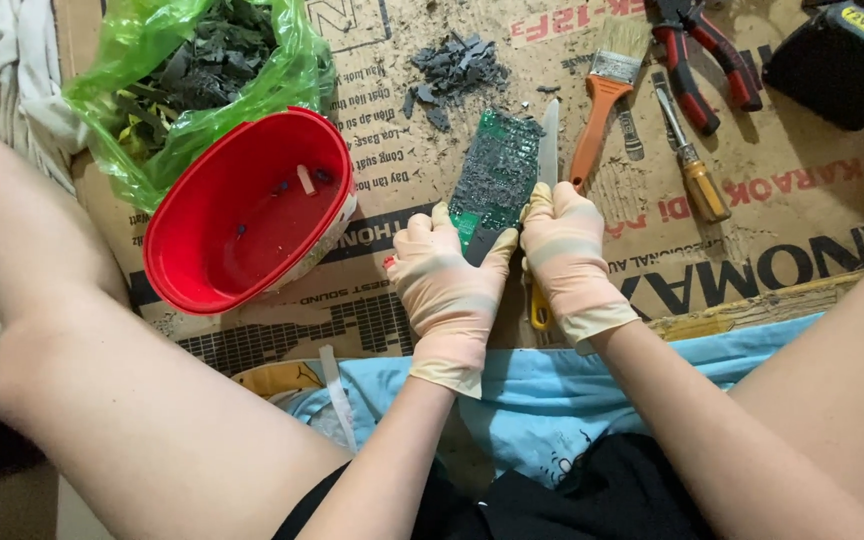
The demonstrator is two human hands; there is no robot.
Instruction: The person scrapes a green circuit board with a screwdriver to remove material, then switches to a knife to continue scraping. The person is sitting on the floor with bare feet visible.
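My left hand (445, 278), in a pale rubber glove, grips the near end of a green circuit board (497, 175) that lies on flattened cardboard (752, 210). In my right hand (564, 255), also gloved, is a yellow-handled knife; its blade (549, 143) lies along the board's right edge, pointing away from me. Just beyond the board sits a small pile of dark scraped-off bits (455, 72).
A red oval tub (247, 210) with a few small parts stands left, behind it a green plastic bag (202, 75) of dark scraps. Right of the board lie a paintbrush (604, 85), a screwdriver (690, 160), red-handled pliers (697, 55) and a black battery tool (842, 60). My bare legs flank the area.
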